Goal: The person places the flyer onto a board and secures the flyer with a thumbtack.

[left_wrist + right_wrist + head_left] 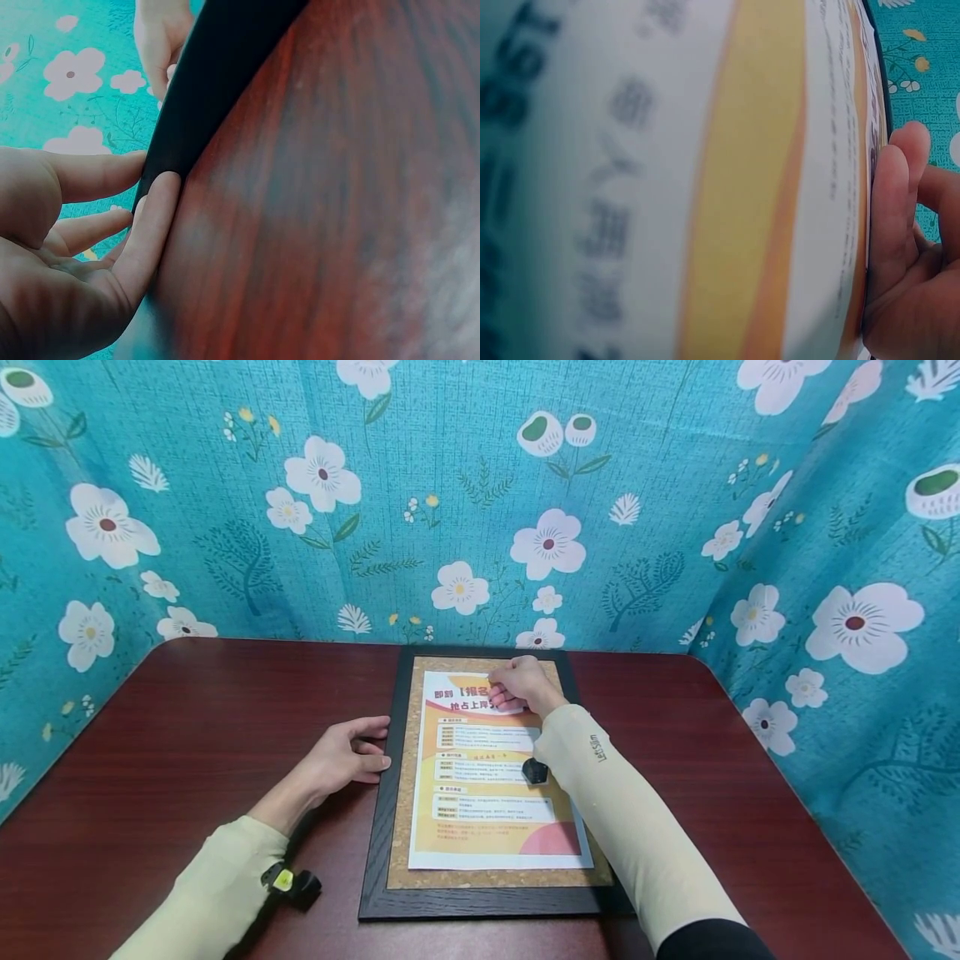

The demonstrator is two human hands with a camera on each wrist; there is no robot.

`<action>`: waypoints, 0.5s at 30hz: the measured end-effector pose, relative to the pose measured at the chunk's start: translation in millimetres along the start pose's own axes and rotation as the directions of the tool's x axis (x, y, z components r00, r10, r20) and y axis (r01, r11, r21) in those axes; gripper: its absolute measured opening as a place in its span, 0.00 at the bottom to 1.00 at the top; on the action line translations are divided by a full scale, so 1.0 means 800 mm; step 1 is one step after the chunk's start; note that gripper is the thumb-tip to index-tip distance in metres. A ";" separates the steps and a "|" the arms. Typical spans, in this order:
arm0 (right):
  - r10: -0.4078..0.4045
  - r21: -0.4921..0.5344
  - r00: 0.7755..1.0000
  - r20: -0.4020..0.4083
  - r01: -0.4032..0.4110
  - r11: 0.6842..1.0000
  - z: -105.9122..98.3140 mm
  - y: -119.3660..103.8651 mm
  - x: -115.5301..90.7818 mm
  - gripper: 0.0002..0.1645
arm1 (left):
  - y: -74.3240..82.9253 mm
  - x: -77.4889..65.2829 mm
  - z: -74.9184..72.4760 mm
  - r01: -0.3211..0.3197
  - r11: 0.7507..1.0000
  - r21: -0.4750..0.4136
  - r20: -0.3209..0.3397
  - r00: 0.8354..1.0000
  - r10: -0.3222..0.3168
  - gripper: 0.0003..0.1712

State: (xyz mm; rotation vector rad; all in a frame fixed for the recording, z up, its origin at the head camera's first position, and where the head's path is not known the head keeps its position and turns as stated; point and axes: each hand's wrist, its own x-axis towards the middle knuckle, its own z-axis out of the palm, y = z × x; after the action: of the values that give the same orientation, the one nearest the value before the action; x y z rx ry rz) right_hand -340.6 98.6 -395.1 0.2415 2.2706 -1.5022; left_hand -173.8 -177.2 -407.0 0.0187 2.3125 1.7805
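A printed poster (487,827), yellow, orange and white with Chinese text, lies on a cork board (401,860) with a black frame (480,906). My left hand (341,764) is at the frame's left side, its fingertips touching the edge. The left wrist view shows the fingers (154,232) against that black edge. Over the upper right part of the poster is my right hand (523,685), its fingers bent and low at the paper. In the right wrist view the right hand's fingers (891,217) are beside the poster's surface (757,180); whether they pinch anything small is hidden.
The board lies on a dark red-brown wooden table (225,718). A teal curtain (420,527) with white flowers hangs behind the table and along its sides. Each light sleeve carries a small black wrist camera (303,889).
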 end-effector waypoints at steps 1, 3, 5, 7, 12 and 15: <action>0.000 -0.004 1.000 -0.002 0.000 1.000 0.000 0.000 0.000 0.14 | 0.000 0.000 0.000 0.000 1.000 0.002 0.000 1.000 0.000 0.39; 0.000 -0.009 1.000 -0.006 0.000 1.000 0.001 0.000 -0.001 0.14 | 0.000 0.000 0.000 0.001 1.000 0.003 -0.001 1.000 -0.001 0.39; -0.005 -0.013 1.000 -0.003 0.005 1.000 0.001 -0.001 -0.002 0.14 | 0.000 -0.001 0.000 0.001 1.000 0.004 -0.001 1.000 -0.001 0.39; -0.008 -0.014 1.000 -0.003 0.008 1.000 0.001 -0.001 -0.004 0.14 | 0.000 -0.001 0.000 0.002 1.000 0.003 -0.001 1.000 -0.002 0.39; -0.009 -0.015 1.000 0.000 0.009 1.000 0.002 -0.003 -0.006 0.14 | 0.000 -0.001 0.000 0.003 1.000 0.002 -0.001 1.000 -0.003 0.39; -0.009 -0.014 1.000 0.008 0.009 1.000 0.002 -0.004 -0.007 0.13 | 0.000 -0.001 -0.001 0.003 1.000 0.002 0.002 1.000 -0.003 0.39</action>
State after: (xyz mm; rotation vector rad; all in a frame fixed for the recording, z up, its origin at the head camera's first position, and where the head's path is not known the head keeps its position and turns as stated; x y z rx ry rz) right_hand -336.5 96.4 -390.6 0.2213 2.2786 -1.4881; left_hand -173.1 -177.8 -406.8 0.0171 2.3125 1.7756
